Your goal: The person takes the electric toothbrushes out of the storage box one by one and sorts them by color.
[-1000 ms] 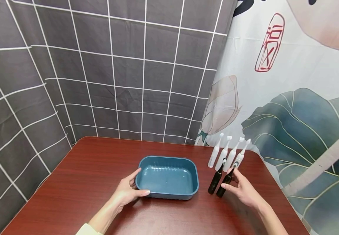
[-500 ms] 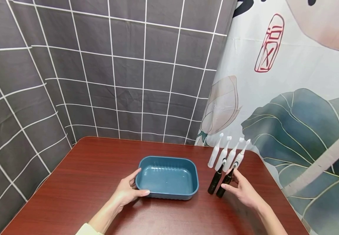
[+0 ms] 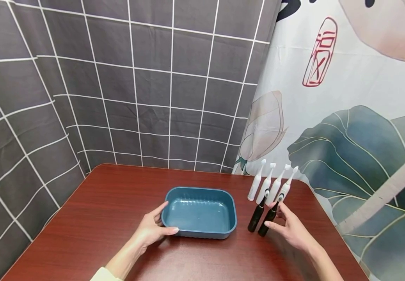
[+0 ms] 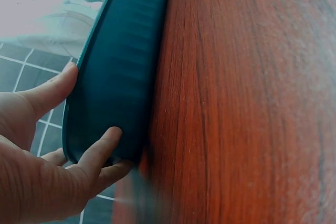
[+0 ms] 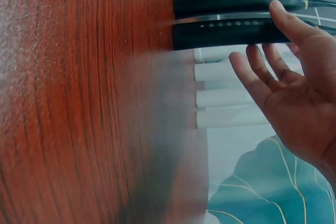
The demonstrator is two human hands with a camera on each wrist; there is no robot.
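A blue rectangular plastic basin (image 3: pixel 200 214) rests on the table with nothing inside it. My left hand (image 3: pixel 150 229) holds its near left corner, thumb at the front rim and fingers along the outer wall (image 4: pixel 121 51). At the right, two black electric toothbrushes stand upright side by side. My right hand (image 3: pixel 290 228) holds the right-hand one (image 3: pixel 265 224), thumb in front and fingers behind. The left-hand black toothbrush (image 3: pixel 255 219) stands close beside it. In the right wrist view, the thumb crosses the held handle (image 5: pixel 226 32) and its tip overlaps the other handle (image 5: pixel 226 4).
Several white electric toothbrushes (image 3: pixel 254 188) stand in a row just behind the black ones. The reddish-brown wooden table (image 3: pixel 118 203) ends at a dark grid-patterned curtain (image 3: pixel 146 97) behind and a lotus-print cloth (image 3: pixel 336 156) on the right.
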